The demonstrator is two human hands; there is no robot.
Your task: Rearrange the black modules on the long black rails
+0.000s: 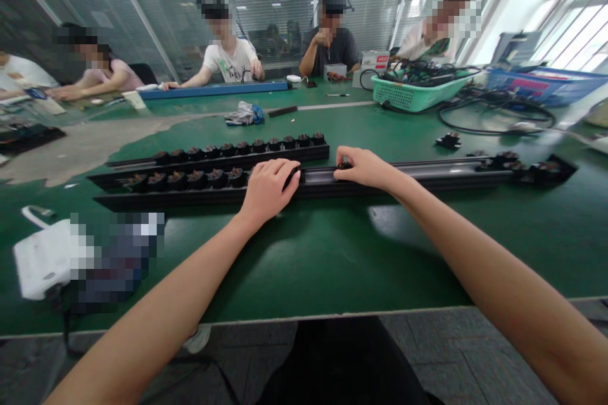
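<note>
A long black channel [441,171] lies across the table in front of me, with a row of round black socket modules [196,180] in its left part. My left hand [270,188] is closed over a black socket module [291,178] at the end of that row, partly hiding it. Farther right, my right hand [363,168] pinches a small black socket module [344,166] at the channel, mostly covered by the fingers. Between the hands the channel's inside shows bare. More black modules [506,159] sit at its right end. Behind it lies a second channel [308,152] with sockets.
A loose black module [449,140] lies behind the channel. Farther back are a crumpled glove [245,114], a green basket [418,92] of cables and a blue basket [546,85]. A white device [45,259] lies at front left. Several people sit across the green table [332,266].
</note>
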